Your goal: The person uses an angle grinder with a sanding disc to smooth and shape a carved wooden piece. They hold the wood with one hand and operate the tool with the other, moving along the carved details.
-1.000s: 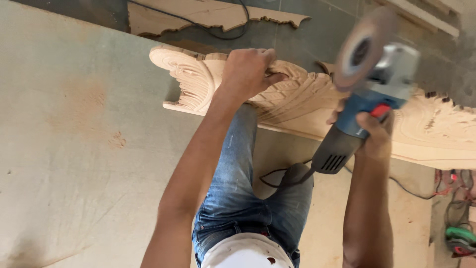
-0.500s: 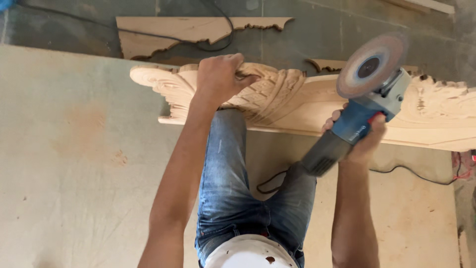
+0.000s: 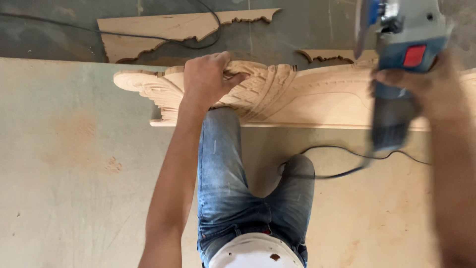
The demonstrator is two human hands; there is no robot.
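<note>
My left hand (image 3: 208,79) grips the top edge of a long carved wooden panel (image 3: 307,97) that lies across a big plywood sheet (image 3: 74,173). The panel has feather-like and rope-like carving near my fingers. My right hand (image 3: 421,82) holds a blue and grey angle grinder (image 3: 401,54) raised close to the camera, above the right part of the panel. The grinder's disc is at the top edge of the view and mostly cut off. My legs in blue jeans (image 3: 233,183) are below the panel.
The grinder's black cord (image 3: 342,173) trails over the plywood beside my knee. Two more cut wooden pieces (image 3: 163,30) (image 3: 327,55) lie on the grey floor beyond the sheet, with another black cable (image 3: 198,42) running over one.
My right hand has lifted the grinder up and toward the camera, so it looks larger and its disc leaves the view. My left hand stays on the panel.
</note>
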